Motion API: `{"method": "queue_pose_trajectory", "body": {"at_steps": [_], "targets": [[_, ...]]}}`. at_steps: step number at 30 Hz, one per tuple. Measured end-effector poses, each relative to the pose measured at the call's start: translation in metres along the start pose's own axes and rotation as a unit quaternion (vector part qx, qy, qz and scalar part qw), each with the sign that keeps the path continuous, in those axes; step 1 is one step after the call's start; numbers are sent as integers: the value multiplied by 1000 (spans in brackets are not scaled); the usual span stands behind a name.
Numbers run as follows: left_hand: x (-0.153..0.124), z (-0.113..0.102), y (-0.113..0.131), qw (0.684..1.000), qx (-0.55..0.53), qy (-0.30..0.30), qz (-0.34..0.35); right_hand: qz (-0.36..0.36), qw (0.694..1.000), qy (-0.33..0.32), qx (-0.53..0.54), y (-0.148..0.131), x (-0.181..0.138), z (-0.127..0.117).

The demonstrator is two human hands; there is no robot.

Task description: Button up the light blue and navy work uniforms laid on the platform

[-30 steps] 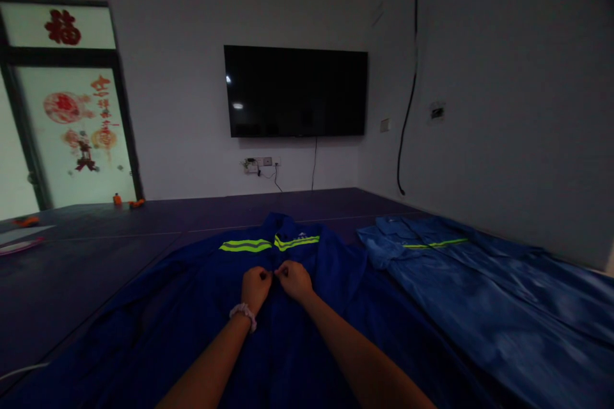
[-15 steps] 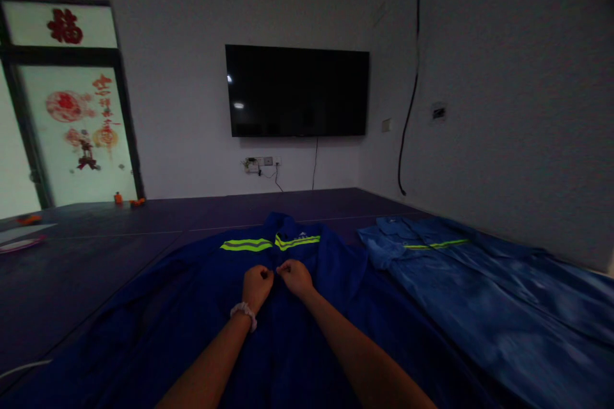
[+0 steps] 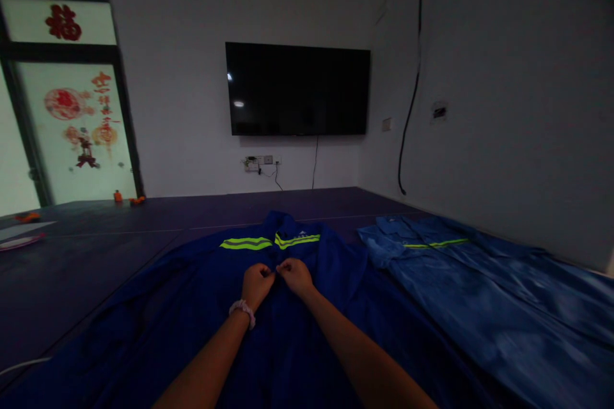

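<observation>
A dark blue work jacket (image 3: 192,307) with yellow-green reflective strips across the chest lies spread out in front of me, collar at the far end. My left hand (image 3: 258,282), with a pale scrunchie (image 3: 242,313) at the wrist, pinches the jacket's front edge just below the strips. Facing it, my right hand (image 3: 295,276) pinches the opposite front edge, and the fingertips of both hands almost meet at the centre opening. Whatever small fastening may be between the fingertips is too small and dark to make out.
A second, lighter blue work jacket (image 3: 460,287) lies to the right by the wall. The dark purple surface (image 3: 144,220) carries orange objects (image 3: 137,201) at the far left and a pinkish-rimmed plate-like item (image 3: 22,243). A black cable (image 3: 410,115) hangs along the right wall.
My hands have drawn slightly closer together at the jacket's front opening. The jackets have stayed in place.
</observation>
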State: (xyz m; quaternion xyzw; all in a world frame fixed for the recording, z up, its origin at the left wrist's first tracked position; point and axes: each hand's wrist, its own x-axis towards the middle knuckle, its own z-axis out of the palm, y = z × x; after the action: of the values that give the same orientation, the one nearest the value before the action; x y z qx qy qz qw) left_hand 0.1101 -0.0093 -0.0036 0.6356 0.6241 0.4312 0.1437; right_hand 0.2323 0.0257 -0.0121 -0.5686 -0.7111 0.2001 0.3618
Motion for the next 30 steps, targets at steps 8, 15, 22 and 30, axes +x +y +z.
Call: {"method": "queue_pose_trajectory", "body": {"at_steps": [8,15,22,30], "targets": [[1,1,-2,1000,-5,-3,-4,-9,1000,0,14,3,1,1],[1,0,-2,1000,0,-5,5,-7,1000,3,17,6,2,4],[-1,0,-1,1000,2,3,12,-10,1000,5,29,5,1,4],[-1,0,-2,1000,-8,7,20,-14,998,11,52,4,1,2]]}}
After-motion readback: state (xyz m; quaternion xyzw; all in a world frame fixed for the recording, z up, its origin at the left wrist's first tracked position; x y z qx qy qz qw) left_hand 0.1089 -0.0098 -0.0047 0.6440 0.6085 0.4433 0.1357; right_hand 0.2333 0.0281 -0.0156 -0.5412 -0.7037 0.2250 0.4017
